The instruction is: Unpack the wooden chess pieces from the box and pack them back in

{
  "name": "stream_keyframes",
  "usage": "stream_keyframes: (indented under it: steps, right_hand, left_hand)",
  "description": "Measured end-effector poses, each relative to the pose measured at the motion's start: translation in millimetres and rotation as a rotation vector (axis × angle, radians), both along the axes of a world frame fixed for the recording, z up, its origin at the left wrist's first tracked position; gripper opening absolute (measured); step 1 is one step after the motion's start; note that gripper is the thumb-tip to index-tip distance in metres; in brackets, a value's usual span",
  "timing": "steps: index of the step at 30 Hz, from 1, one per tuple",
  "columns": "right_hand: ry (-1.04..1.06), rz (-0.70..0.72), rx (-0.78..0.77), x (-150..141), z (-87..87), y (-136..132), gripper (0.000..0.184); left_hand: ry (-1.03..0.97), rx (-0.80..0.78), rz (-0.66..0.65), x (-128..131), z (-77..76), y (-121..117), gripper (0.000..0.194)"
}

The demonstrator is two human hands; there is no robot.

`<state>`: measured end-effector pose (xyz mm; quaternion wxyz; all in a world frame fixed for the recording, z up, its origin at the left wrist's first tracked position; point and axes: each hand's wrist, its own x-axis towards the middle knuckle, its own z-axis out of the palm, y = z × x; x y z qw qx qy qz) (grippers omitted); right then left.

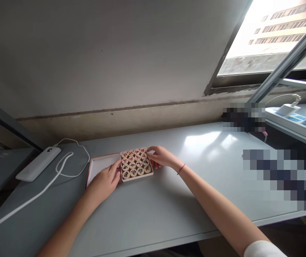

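A shallow white box (138, 177) lies on the desk, filled with rows of round Chinese chess pieces (132, 165). The back rows carry red characters, the front rows black ones. Its lid (99, 165) is folded out flat to the left, pale inside with a reddish edge. My left hand (105, 182) rests over the lid, fingers stretched out, their tips by the box's left wall. At the right wall is my right hand (162, 157), its thumb and fingers bent against the back right corner and side. The undersides of both hands are hidden.
A white power bank (39, 164) lies at the left of the grey desk (142, 214), with a thin cable and a thick white cable (32, 201) beside it. Metal posts frame both sides. At right stand a shelf with chargers (288, 109) and blurred-out patches.
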<state>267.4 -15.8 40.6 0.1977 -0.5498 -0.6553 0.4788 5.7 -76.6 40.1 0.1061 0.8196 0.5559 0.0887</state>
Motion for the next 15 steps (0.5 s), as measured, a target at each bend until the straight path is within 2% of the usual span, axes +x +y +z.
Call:
stream_keyframes:
  steps: [2,5,9,15]
  right_hand:
    - [0.006,-0.01,0.006,-1.1,-0.5,-0.4,0.026]
    - [0.012,-0.016,0.015,-1.0,-1.8,-0.5,0.026]
    - [0.008,-0.023,0.008,-0.3,-4.1,0.0,0.027]
    - [0.003,-0.02,0.017,-1.6,-5.2,-0.6,0.028]
  left_hand:
    - [0.015,0.032,0.024,2.9,5.8,3.4,0.042]
    - [0.088,0.162,0.065,12.4,15.3,18.2,0.039]
    - [0.204,0.157,0.147,30.3,24.2,40.1,0.034]
    - [0.232,0.193,0.168,44.7,17.1,46.3,0.024]
